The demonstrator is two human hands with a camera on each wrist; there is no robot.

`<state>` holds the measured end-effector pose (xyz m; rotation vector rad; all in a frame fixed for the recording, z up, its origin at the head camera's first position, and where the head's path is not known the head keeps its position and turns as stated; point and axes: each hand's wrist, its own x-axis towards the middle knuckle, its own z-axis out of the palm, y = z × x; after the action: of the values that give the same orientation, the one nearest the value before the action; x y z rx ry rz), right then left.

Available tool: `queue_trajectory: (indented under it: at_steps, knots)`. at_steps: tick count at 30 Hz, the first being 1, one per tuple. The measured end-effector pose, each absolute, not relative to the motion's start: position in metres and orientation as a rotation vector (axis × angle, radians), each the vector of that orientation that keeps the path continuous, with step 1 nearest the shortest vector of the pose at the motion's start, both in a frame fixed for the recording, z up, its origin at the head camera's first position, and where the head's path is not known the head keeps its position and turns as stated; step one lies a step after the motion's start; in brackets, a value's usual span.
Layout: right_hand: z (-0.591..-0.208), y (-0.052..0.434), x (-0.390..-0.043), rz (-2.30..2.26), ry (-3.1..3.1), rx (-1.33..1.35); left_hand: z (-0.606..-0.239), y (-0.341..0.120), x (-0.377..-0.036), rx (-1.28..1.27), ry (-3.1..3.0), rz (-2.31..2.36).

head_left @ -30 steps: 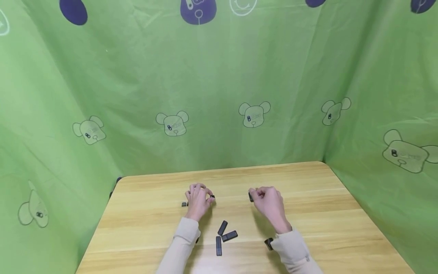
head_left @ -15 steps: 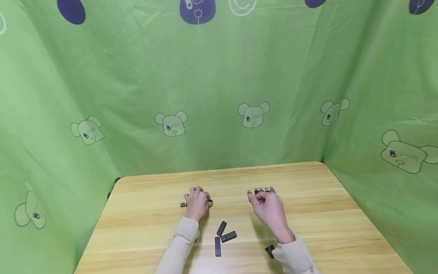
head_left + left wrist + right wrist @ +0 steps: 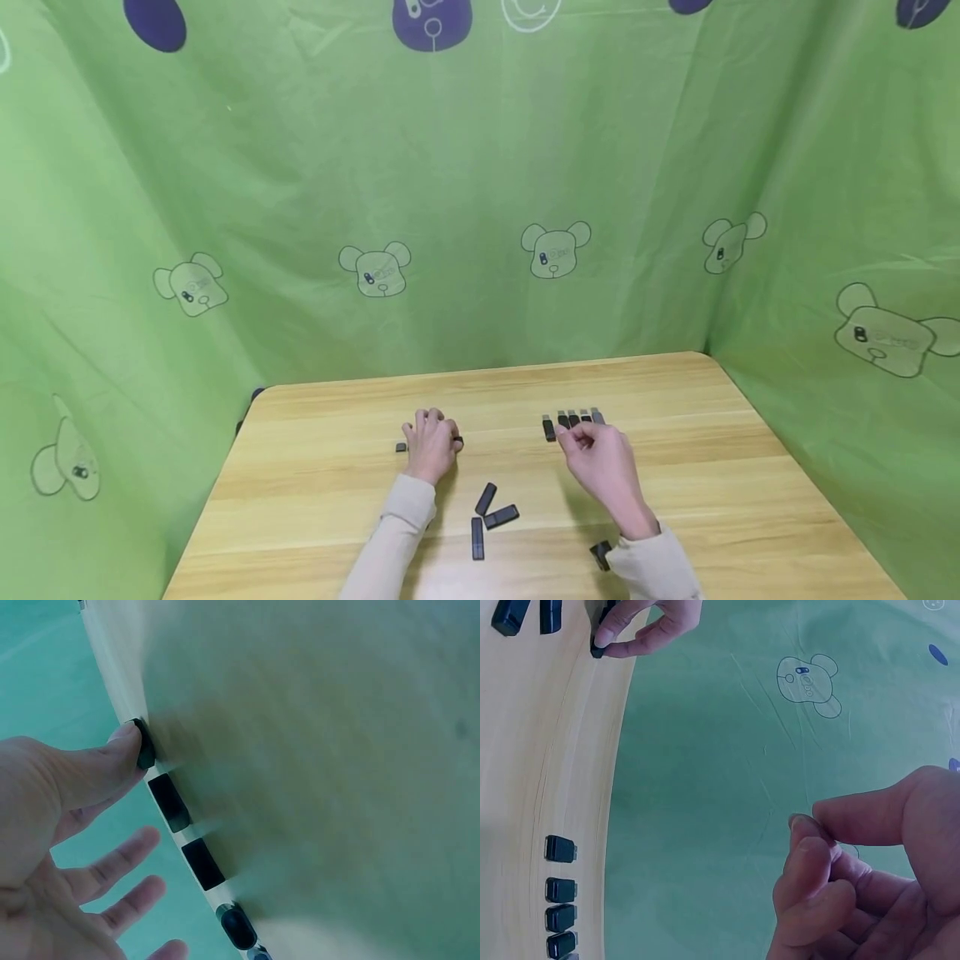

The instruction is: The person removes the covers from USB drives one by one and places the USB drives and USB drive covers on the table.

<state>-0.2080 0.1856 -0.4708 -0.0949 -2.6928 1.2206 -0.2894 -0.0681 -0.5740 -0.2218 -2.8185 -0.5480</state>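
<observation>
My left hand (image 3: pixel 431 446) pinches a small black USB stick cap (image 3: pixel 145 746) between thumb and forefinger, its other fingers spread. More dark caps (image 3: pixel 203 864) lie in a line beside it, mostly covered by the hand in the head view. Over on the right, my right hand (image 3: pixel 602 467) hovers just in front of a row of uncapped USB sticks, thumb and curled forefinger together with nothing between them. The leftmost USB stick (image 3: pixel 549 429) lies slightly apart from the others, metal plug pointing away from me. The rest of the row (image 3: pixel 560 917) is close together.
Three longer black capped USB sticks (image 3: pixel 477 538) lie at angles near the middle front of the wooden table (image 3: pixel 337 575). A lone cap (image 3: pixel 401 447) sits left of my left hand. Green curtains (image 3: pixel 465 167) surround the table at back and sides.
My right hand has set down and let go of the leftmost USB stick, then drawn back right and toward me. My left hand has brought its cap slightly left and down.
</observation>
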Motion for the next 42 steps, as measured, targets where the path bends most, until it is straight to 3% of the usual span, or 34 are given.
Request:
queue_trajectory:
  at_steps: [22,32,42]
  knots:
    - [-0.454,0.175,-0.195,1.149,-2.589,-0.001,-0.557,-0.081,-0.26,-0.146,-2.684,-0.601]
    - [-0.475,0.147,-0.19,0.964,-2.618,0.279,-0.559,-0.079,-0.237,-0.168,-2.732,-0.627]
    - [-0.495,0.136,-0.186,0.92,-2.703,0.373,-0.551,-0.073,-0.205,-0.134,-2.465,-0.783]
